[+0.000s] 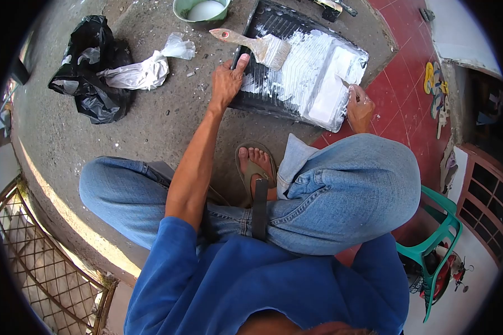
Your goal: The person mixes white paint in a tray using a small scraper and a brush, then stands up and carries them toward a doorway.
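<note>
A black paint tray (251,100) lies on the concrete, its ribbed slope streaked with white and its well at the right holding white paint (331,95). My left hand (228,82) grips the tray's left edge, thumb on top of the rim. Across the tray rests a wide paintbrush (251,43), wooden handle to the left, bristles coated white. At the tray's right end, my right hand (360,106) is closed in a pinch on a small thin tool (345,82) whose tip is over the white paint; its exact kind cannot be made out.
A green bowl (225,17) of white liquid stands beyond the tray. Left lie a black plastic bag (103,103) and a crumpled white bag (145,72). Sandals (428,78) sit on red tiles at right, with a green chair (430,251) lower right.
</note>
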Demonstrator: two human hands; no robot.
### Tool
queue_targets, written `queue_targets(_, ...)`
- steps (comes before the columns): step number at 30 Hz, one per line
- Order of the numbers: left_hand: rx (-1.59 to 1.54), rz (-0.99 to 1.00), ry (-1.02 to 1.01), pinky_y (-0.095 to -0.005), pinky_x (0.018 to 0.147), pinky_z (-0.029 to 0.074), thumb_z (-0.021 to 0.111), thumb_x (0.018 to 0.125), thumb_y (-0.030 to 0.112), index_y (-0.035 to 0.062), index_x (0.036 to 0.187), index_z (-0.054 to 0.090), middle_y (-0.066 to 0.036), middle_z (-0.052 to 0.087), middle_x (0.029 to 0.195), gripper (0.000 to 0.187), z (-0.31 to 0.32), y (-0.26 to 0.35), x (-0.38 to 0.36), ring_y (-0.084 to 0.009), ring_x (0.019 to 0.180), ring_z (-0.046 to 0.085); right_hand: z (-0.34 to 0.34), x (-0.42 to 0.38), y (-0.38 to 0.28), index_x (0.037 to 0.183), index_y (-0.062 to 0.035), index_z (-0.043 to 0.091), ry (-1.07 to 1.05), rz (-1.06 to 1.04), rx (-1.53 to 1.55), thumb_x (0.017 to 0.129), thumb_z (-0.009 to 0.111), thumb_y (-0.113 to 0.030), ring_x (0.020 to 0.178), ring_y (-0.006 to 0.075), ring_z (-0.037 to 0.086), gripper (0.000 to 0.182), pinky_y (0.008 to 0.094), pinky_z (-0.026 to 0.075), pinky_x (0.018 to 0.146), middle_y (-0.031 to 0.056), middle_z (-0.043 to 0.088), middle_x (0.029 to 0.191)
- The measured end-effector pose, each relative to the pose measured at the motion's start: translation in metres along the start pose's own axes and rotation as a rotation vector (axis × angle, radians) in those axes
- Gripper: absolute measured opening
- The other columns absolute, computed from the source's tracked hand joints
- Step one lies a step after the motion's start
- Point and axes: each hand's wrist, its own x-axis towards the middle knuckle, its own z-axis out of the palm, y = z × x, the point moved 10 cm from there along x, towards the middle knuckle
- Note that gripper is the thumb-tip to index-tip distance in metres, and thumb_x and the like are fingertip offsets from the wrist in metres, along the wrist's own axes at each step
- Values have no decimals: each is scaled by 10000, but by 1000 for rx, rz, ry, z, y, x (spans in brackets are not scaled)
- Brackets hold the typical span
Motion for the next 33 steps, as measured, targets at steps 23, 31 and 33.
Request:
queue_targets(23,77,2,40,-309,556,479,701,683,571,3,796,684,-66,613,579,579,-8,19,-17,-148,536,591,3,-50,-12,932,-9,647,-120,-175,-45,859,561,-141,825,317,643,173,370,502,713,175,655,899)
queue_targets(31,153,50,63,-318,540,487,669,673,631,-5,772,678,-73,613,570,644,-10,28,-17,-163,536,603,-9,-44,16,987,-16,625,-95,14,-134,885,525,-190,766,274,641,225,354,491,704,165,652,886)
queue_targets(33,193,68,62,-318,540,490,658,674,644,-4,774,679,-75,613,567,657,-8,23,-12,-169,538,609,-6,-58,22,987,-16,625,-108,78,-127,886,524,-192,760,269,639,227,353,490,700,162,651,881)
